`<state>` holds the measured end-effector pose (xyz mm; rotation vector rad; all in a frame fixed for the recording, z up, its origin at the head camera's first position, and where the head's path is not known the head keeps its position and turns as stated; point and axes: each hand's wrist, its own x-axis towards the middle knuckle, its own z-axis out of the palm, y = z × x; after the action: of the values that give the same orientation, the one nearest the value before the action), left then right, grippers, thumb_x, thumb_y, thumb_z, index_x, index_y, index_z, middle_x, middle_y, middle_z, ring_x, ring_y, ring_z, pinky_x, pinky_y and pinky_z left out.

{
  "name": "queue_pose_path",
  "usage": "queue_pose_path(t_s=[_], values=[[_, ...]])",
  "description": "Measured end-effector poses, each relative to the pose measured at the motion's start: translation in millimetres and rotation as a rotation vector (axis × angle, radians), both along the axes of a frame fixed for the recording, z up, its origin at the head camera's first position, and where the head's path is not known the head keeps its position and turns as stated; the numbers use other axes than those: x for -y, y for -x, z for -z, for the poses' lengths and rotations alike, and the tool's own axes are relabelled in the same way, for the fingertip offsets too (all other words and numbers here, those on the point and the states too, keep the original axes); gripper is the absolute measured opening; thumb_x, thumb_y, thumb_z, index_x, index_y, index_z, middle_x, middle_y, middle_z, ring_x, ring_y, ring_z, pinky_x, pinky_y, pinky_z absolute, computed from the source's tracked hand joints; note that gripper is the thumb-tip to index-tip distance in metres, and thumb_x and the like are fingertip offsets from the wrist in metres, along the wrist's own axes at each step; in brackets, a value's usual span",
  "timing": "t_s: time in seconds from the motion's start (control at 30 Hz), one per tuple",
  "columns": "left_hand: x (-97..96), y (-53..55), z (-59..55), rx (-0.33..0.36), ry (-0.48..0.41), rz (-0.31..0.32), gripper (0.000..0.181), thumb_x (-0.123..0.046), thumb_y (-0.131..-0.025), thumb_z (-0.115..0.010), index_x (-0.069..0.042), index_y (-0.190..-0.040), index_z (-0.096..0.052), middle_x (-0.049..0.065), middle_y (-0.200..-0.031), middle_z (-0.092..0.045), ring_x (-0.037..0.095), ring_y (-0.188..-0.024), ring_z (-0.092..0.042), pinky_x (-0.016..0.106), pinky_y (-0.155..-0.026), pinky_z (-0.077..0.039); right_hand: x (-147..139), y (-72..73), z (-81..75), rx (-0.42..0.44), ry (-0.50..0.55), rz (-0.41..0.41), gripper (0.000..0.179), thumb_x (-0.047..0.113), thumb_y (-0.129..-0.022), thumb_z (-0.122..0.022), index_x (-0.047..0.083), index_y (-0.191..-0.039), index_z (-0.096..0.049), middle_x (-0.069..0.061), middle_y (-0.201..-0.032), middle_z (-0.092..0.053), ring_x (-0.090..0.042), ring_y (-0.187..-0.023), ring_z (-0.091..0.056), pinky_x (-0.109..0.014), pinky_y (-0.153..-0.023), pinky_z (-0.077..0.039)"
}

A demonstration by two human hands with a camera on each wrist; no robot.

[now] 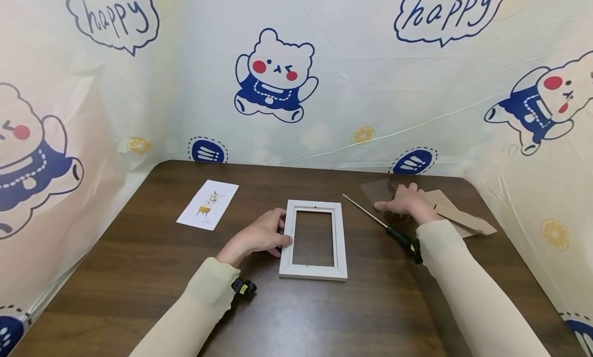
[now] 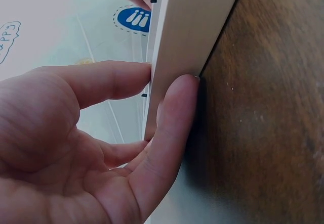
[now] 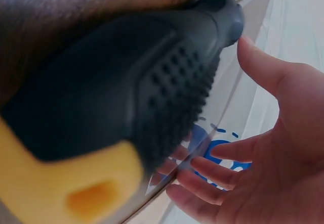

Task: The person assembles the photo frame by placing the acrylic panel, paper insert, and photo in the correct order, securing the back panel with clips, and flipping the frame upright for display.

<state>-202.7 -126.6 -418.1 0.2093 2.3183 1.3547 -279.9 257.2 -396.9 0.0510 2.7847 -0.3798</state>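
My left hand [image 1: 259, 233] grips the left side of a white picture frame [image 1: 340, 244] lying on the table. In the left wrist view, its thumb and fingers [image 2: 174, 102] meet the frame's side [image 2: 190, 27] and edge. Over at the right, my right hand [image 1: 407, 200] is at a clear plastic sheet [image 1: 372, 192], fingers loosely spread with the tips along it. The sheet mirrors the fingertips in the right wrist view. A screwdriver [image 1: 366, 209] lies between the frame and my right hand, its black and yellow handle [image 3: 101, 87] below that wrist.
A white card [image 1: 208, 205] with a plant drawing lies at the left. Brown cardboard pieces [image 1: 463, 219] lie right of my right hand. Behind the wooden table [image 1: 139, 264] hangs a printed cloth [image 1: 343, 100], which also runs along both sides.
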Motion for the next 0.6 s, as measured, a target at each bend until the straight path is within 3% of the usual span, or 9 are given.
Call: queue_pose_path(t_s=[0.3,0.6], values=[[0.2,0.4,0.3,-0.003,0.0,-0.001,0.073,0.003,-0.091,-0.075,0.007,-0.153,-0.037,0.023,-0.125,-0.047,0.027,-0.082,-0.069,0.038,-0.062,-0.064,1.2,2.6,1.5,0.026,-0.011,0.008,0.1,0.059,-0.096,-0.07,-0.024,-0.143,-0.04,-0.046,-0.137,-0.032,-0.06,-0.125,-0.035,-0.072,-0.105,-0.039],[0.1,0.2,-0.1,-0.007,0.011,-0.003,0.071,0.003,-0.092,-0.074,0.007,-0.153,-0.037,0.023,-0.126,-0.047,0.026,-0.083,-0.068,0.037,-0.062,-0.064,0.0,9.4,0.1,0.049,-0.05,0.006,0.09,0.061,-0.095,-0.071,-0.02,-0.131,-0.058,-0.04,-0.127,-0.036,-0.056,-0.12,-0.038,-0.065,-0.1,-0.045]])
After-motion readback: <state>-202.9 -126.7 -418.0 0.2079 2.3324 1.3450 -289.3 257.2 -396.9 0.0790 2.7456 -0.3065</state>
